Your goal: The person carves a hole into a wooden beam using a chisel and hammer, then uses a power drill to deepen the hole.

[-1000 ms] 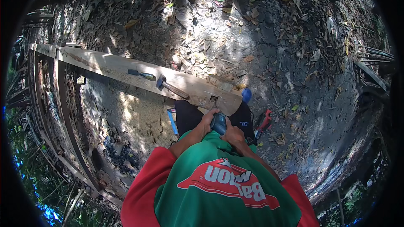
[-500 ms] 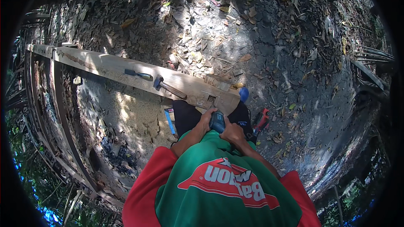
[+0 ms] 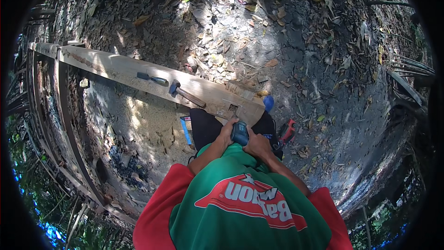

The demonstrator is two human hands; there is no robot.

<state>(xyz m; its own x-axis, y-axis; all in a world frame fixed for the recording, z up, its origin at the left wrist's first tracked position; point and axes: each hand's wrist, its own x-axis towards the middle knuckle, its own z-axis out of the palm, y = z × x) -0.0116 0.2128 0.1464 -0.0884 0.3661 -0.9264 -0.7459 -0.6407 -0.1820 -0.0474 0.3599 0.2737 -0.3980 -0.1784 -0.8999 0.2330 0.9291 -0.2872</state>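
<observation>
Both of my hands are closed around a dark teal power drill [image 3: 239, 133]. My left hand [image 3: 226, 131] wraps its left side, and my right hand [image 3: 257, 143] grips it from the right. The drill's front points at a square hole [image 3: 233, 108] cut near the close end of a long wooden beam [image 3: 120, 67]. Whether the bit touches the wood is too small to tell. Along the beam's top, left of the hole, lie a hammer [image 3: 189, 96] with a wooden handle and, farther off, a chisel [image 3: 152, 79] with a dark blade.
A blue rounded object [image 3: 268, 102] sits beside the beam's near end. On the ground, a red and black tool [image 3: 287, 132] lies right of my legs and a blue-handled tool [image 3: 186, 130] left of them. Dark timbers [image 3: 69, 125] run along the left. Dry leaves and wood chips cover the ground.
The view has shifted very slightly. Both hands keep their hold on the drill at the square hole, and the hammer and chisel lie where they were.
</observation>
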